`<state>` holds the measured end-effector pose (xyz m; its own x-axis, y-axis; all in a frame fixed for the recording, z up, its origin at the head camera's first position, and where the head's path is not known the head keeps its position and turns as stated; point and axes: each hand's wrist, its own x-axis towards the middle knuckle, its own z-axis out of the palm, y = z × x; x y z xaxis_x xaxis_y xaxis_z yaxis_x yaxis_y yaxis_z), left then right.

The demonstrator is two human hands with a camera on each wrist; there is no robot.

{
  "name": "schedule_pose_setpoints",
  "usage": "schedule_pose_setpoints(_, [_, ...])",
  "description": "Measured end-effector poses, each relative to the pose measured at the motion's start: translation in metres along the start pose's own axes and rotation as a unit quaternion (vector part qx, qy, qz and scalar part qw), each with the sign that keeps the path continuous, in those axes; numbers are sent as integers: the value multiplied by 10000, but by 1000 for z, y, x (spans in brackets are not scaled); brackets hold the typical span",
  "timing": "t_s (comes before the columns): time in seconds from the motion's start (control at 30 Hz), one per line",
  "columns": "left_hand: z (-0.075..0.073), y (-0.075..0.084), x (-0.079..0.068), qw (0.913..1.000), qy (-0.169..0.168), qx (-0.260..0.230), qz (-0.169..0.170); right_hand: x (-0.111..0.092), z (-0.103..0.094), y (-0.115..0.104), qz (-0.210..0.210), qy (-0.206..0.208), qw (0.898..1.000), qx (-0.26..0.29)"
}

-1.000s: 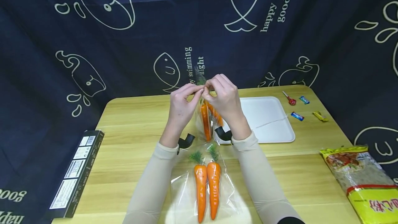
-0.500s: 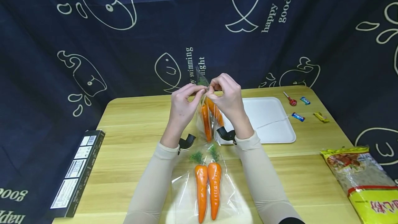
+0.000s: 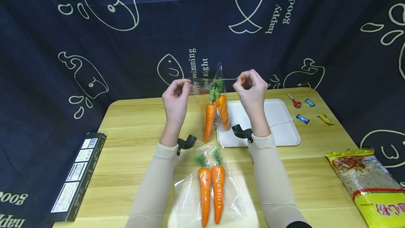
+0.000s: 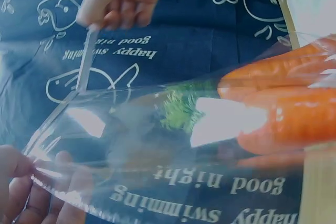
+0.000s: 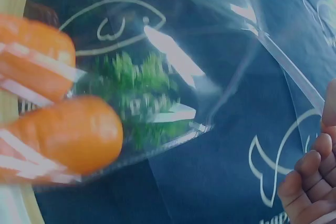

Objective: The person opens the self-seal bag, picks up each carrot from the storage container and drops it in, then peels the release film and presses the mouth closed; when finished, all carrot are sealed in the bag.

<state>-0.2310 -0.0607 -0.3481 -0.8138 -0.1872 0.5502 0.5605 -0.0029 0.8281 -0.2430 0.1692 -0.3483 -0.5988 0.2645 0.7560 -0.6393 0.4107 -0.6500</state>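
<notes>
A clear plastic bag (image 3: 200, 96) with two orange carrots (image 3: 209, 117) and their green tops hangs over the table's back part. Its upper edge is pinched between thumb and fingers of my left hand (image 3: 176, 97). My right hand (image 3: 253, 89), out to the right, pinches the end of a narrow clear strip (image 4: 87, 61). In the left wrist view the strip runs taut from the bag's edge to the right fingers. Closer to me, a second clear bag (image 3: 186, 201) lies flat with two more carrots (image 3: 205, 192) in it.
Behind the hanging bag lies a white tray (image 3: 281, 112), with a thin clear strip (image 3: 282, 122) across its right edge. Several wrapped sweets and a red lollipop (image 3: 296, 103) are at the back right. A yellow food packet (image 3: 373, 185) lies front right, a black box (image 3: 80, 175) left.
My hands were together at the bag's top; now they are apart, the right drawn rightward with the clear strip stretched from the bag. The carrot tops inside have come into view.
</notes>
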Motion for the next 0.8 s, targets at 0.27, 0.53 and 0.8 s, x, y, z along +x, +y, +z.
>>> schedule_pose_setpoints(0.27, [-7,-15,7,9903,264,-1190,-661,6,-43,24,1291,356,9910,-9])
schedule_pose_setpoints(0.53, [-17,-24,10,9841,593,-1537,-670,11,-95,50,2026,634,9765,-375])
schedule_pose_setpoints(0.8, [-14,-27,10,9802,666,-1745,-653,-2,-139,98,3257,149,9406,-949])
